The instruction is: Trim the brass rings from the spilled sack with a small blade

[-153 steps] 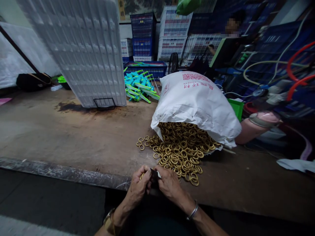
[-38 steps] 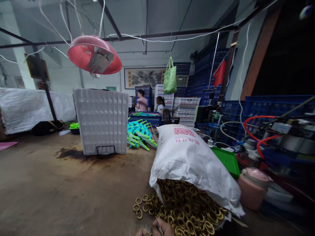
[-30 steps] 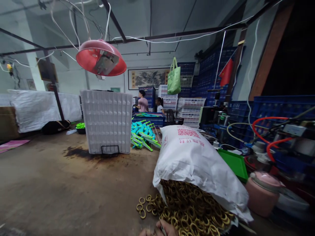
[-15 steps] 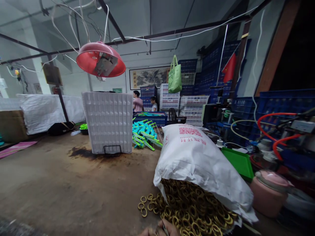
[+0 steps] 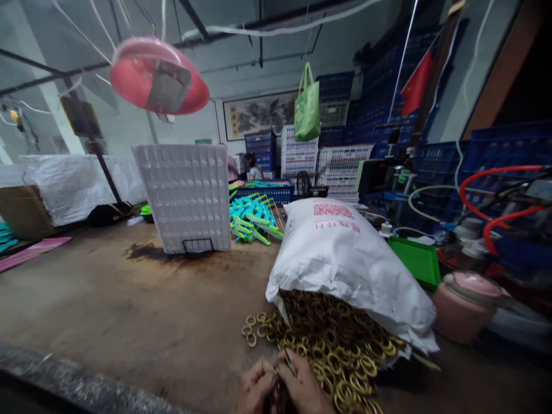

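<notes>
My left hand (image 5: 255,384) and my right hand (image 5: 304,386) are together at the bottom edge, just in front of a spill of brass-coloured rings (image 5: 334,368). Between the thumb and fingers of my right hand is a thin, pointed metal tool (image 5: 290,363), partly hidden and blurred. The fingers of my left hand are curled and pinched against the right hand; what lies in them is too small and dark to make out. The rings pour from the open mouth of a white woven sack (image 5: 340,253) lying on its side. A few loose rings (image 5: 250,329) are left of the pile.
A white ribbed tray (image 5: 183,198) stands upright in a black wire holder (image 5: 198,246) on the brown table (image 5: 129,310). Behind are turquoise-and-green plastic parts (image 5: 254,218). A green tray (image 5: 414,261) and pink jar (image 5: 468,305) stand right. A red lamp (image 5: 159,75) hangs above; a person (image 5: 254,167) is beyond.
The camera view has tilted downward, so the scene sits higher and more of both hands shows. My hands stay together by the rings. The person behind appears shifted left.
</notes>
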